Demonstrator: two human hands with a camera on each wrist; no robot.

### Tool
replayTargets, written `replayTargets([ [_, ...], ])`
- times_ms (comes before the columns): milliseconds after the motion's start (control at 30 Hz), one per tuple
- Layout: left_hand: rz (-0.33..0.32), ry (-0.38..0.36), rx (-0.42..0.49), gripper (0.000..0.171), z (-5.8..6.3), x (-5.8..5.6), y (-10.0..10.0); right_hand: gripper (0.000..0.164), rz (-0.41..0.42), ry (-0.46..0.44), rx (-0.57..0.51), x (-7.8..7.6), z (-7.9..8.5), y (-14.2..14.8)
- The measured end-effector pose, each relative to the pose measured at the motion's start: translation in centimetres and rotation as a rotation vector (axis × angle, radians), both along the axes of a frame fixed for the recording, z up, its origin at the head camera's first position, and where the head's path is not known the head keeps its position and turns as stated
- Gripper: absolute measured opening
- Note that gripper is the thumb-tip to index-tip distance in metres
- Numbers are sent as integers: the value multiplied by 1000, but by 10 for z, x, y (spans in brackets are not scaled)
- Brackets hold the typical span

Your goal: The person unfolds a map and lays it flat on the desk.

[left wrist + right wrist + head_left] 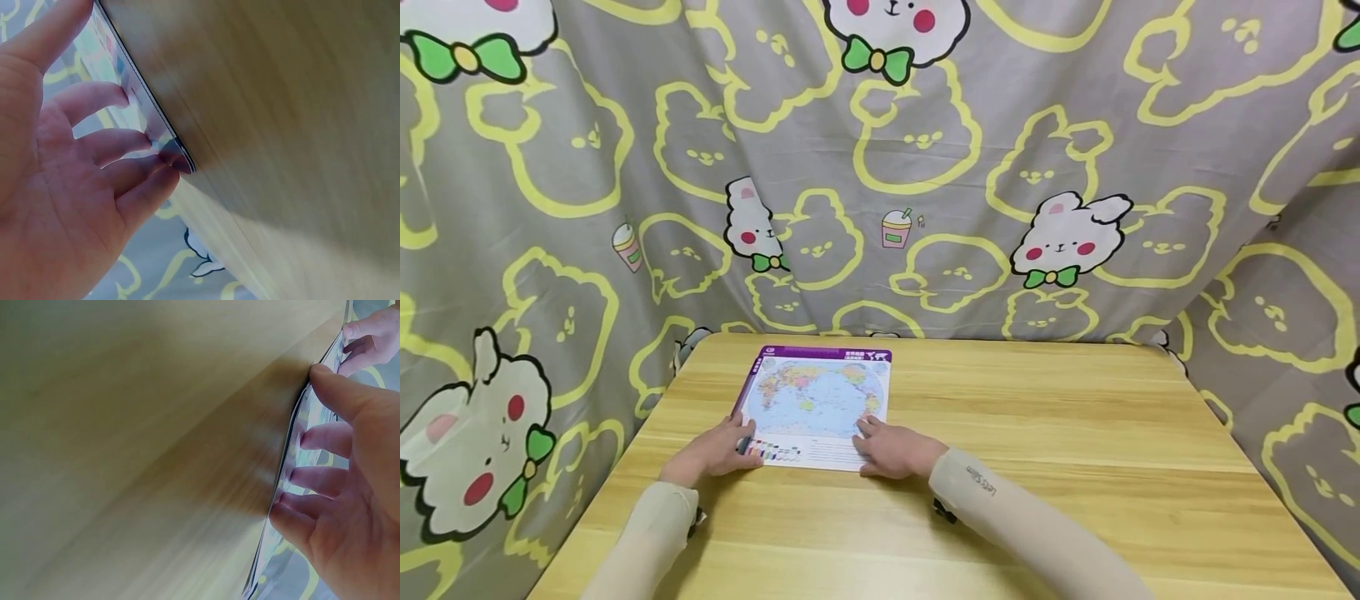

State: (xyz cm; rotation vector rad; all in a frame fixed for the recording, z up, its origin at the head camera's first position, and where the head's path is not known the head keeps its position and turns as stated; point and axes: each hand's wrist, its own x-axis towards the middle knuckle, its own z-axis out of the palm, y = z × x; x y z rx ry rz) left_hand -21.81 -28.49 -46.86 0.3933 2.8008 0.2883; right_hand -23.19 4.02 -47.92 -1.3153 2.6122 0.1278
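On the wooden table (pixel 1045 433) lies a flat rectangular world map sheet (pixel 820 400), with a purple band along its far and left edges. At its near left corner is my left hand (pixel 722 447). In the left wrist view, the left thumb and spread fingertips touch the map's edge (pixel 150 97). My right hand (pixel 895 450) rests at the near right corner. The right wrist view has the thumb on the sheet's edge (pixel 289 440) and the other fingertips on its glossy top. Both hands have loosely bent, spread fingers. The underside of the map is hidden.
A grey curtain (pixel 820 108) with yellow outlines and cartoon rabbits hangs behind and on both sides of the table. Light sleeves (pixel 1022 508) cover both forearms, with a dark wrist device (pixel 945 510) under the right one.
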Motion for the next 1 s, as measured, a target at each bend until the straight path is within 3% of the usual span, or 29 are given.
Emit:
replayTargets([
  [1000, -38, 2, -6, 79, -4, 1, 23, 57, 12, -8, -34, 7, 1, 30],
])
